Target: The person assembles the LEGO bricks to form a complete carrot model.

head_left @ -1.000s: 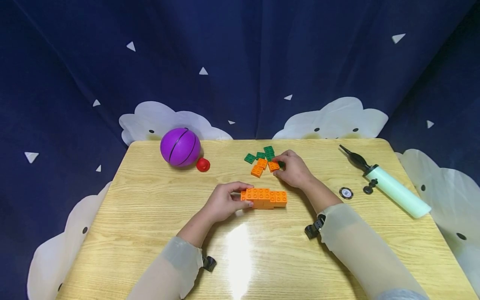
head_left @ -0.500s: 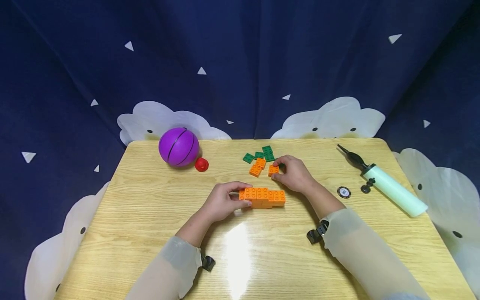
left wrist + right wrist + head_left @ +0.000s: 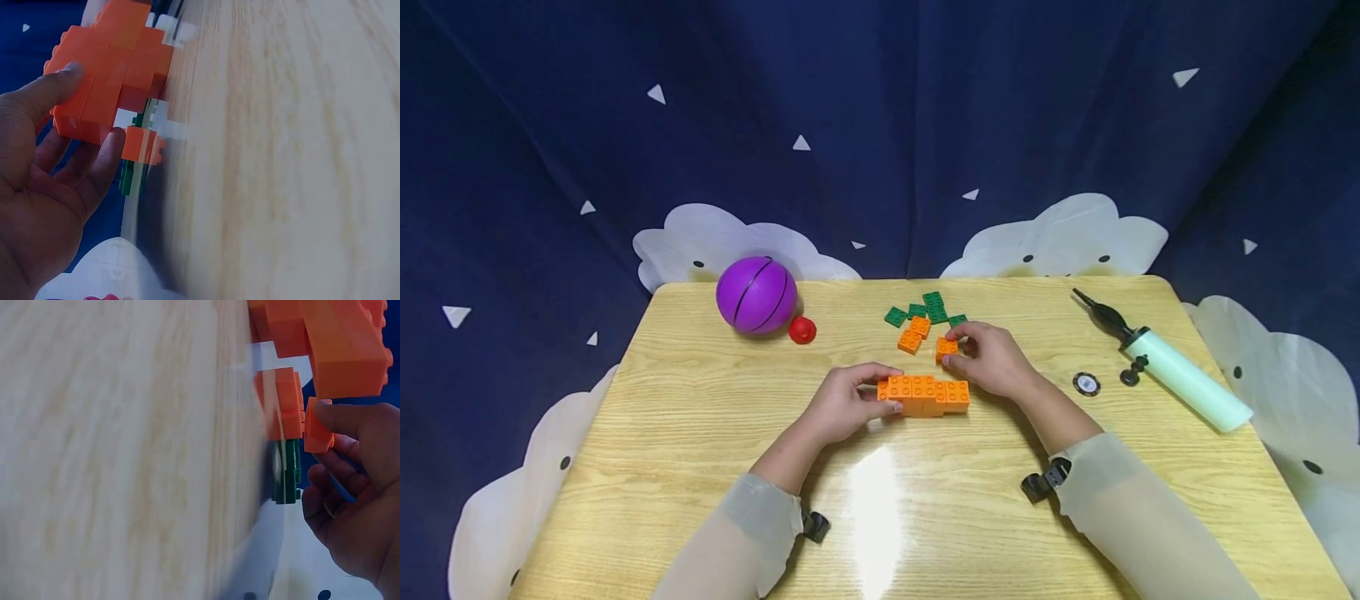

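My left hand (image 3: 842, 406) grips the left end of an orange toy-brick assembly (image 3: 928, 397), thumb on the near side and fingers behind. In the left wrist view the assembly (image 3: 103, 69) shows as several joined bricks with stepped ends. Between thumb and fingers, my right hand (image 3: 994, 360) pinches a single orange brick (image 3: 946, 349) behind the assembly's right end. The right wrist view has this brick (image 3: 318, 428) beside the thumb, apart from the assembly. Two loose orange bricks (image 3: 913, 335) lie to its left. Several green bricks (image 3: 935, 307) lie just beyond.
At the back left sit a purple ball (image 3: 756, 295) and a small red hat-shaped piece (image 3: 802, 330). On the right lie a pale green hand pump (image 3: 1187, 379), a small black knobbed piece (image 3: 1132, 372) and a round chip (image 3: 1086, 384). A dark curtain (image 3: 880, 125) hangs behind the table.
My right hand has drawn the single orange brick a little toward the assembly, away from the green bricks. A green brick behind the hand is now uncovered. The left hand keeps its hold.
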`<state>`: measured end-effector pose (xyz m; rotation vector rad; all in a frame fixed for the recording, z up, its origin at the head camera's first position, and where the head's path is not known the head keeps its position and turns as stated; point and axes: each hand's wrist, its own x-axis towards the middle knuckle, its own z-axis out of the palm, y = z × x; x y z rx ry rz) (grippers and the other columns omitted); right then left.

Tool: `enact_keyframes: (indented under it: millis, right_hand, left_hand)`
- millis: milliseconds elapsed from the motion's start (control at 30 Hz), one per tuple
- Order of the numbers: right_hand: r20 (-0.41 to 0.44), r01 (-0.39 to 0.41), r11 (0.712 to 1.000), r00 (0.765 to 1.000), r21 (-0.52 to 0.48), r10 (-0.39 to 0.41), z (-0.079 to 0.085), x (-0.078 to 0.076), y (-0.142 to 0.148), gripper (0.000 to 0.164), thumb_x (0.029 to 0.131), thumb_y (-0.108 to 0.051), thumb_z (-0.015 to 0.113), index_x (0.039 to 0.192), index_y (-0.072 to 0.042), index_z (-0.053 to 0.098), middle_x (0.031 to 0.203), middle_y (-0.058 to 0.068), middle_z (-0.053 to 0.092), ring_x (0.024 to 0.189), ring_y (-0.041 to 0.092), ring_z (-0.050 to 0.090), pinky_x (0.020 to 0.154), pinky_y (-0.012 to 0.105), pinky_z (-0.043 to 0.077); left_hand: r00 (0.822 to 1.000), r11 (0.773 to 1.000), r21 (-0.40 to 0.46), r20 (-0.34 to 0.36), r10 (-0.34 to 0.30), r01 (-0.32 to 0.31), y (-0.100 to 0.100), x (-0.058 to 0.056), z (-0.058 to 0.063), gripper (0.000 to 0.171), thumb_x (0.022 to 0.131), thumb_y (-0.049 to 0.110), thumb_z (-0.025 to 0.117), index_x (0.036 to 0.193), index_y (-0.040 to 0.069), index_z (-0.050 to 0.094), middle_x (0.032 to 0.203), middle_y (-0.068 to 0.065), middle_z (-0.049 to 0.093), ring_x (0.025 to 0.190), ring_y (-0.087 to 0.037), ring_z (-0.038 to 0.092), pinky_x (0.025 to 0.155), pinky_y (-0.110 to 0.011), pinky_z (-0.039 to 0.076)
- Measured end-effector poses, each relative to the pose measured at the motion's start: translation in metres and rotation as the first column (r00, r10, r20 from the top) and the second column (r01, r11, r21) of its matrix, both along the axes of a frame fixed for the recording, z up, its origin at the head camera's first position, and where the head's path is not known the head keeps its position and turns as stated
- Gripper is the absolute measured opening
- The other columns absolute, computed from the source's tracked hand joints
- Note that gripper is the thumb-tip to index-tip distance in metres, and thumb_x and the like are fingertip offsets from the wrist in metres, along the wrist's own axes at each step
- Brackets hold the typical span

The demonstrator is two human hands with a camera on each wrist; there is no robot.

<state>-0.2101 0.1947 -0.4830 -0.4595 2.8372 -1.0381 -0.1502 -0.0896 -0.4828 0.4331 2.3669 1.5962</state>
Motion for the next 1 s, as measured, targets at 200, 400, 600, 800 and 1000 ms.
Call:
enact_keyframes:
  millis: [200, 400, 600, 800, 1000]
  right_hand:
    - [-0.021, -0.006, 0.999, 1.000, -0.038, 0.006, 0.006, 0.009, 0.002, 0.031, 0.092, -0.026, 0.080, 0.120, -0.014, 0.071, 0.108, 0.003, 0.070, 0.091, 0.024, 0.059, 0.080, 0.039, 0.049]
    - [-0.014, -0.016, 0.997, 1.000, -0.076, 0.015, 0.011, 0.023, 0.005, 0.031, 0.094, -0.027, 0.079, 0.122, -0.017, 0.071, 0.103, 0.000, 0.067, 0.079, 0.021, 0.058, 0.068, 0.036, 0.050]
    - [-0.050, -0.021, 0.994, 0.999, -0.106, 0.015, 0.018, 0.033, 0.006, 0.030, 0.094, -0.026, 0.078, 0.123, -0.018, 0.071, 0.103, -0.002, 0.068, 0.071, 0.020, 0.056, 0.063, 0.034, 0.049]
    - [-0.121, -0.047, 0.988, 0.992, -0.146, 0.030, 0.020, 0.044, 0.004, 0.030, 0.092, -0.024, 0.081, 0.120, -0.018, 0.073, 0.109, -0.005, 0.069, 0.074, 0.018, 0.058, 0.064, 0.032, 0.051]
    - [-0.146, -0.060, 0.986, 0.989, -0.155, 0.037, 0.023, 0.055, 0.003, 0.030, 0.093, -0.025, 0.081, 0.122, -0.022, 0.073, 0.116, -0.006, 0.069, 0.081, 0.017, 0.058, 0.069, 0.034, 0.053]
  left_hand:
    - [1.000, 1.000, 0.006, -0.002, 0.002, -0.002, 0.000, 0.001, 0.000, 0.043, 0.083, 0.015, 0.089, 0.121, 0.029, 0.076, 0.117, 0.000, 0.073, 0.089, -0.015, 0.074, 0.077, -0.029, 0.061]
    - [1.000, 1.000, 0.026, 0.005, -0.006, 0.006, 0.000, 0.000, -0.001, 0.043, 0.083, 0.013, 0.089, 0.122, 0.027, 0.076, 0.118, -0.002, 0.073, 0.089, -0.017, 0.075, 0.077, -0.029, 0.061]
    - [1.000, 1.000, 0.020, 0.007, 0.000, 0.000, 0.000, 0.000, -0.001, 0.043, 0.083, 0.013, 0.089, 0.122, 0.027, 0.076, 0.118, -0.003, 0.073, 0.091, -0.019, 0.075, 0.077, -0.029, 0.061]
    - [1.000, 1.000, -0.001, -0.018, -0.001, 0.001, 0.000, 0.000, -0.001, 0.042, 0.083, 0.016, 0.090, 0.121, 0.028, 0.076, 0.118, 0.002, 0.073, 0.093, -0.018, 0.073, 0.079, -0.028, 0.061]
    - [1.000, 1.000, 0.008, -0.014, -0.002, 0.002, 0.001, 0.000, -0.001, 0.042, 0.083, 0.016, 0.090, 0.121, 0.027, 0.076, 0.118, 0.002, 0.073, 0.092, -0.019, 0.073, 0.078, -0.028, 0.061]
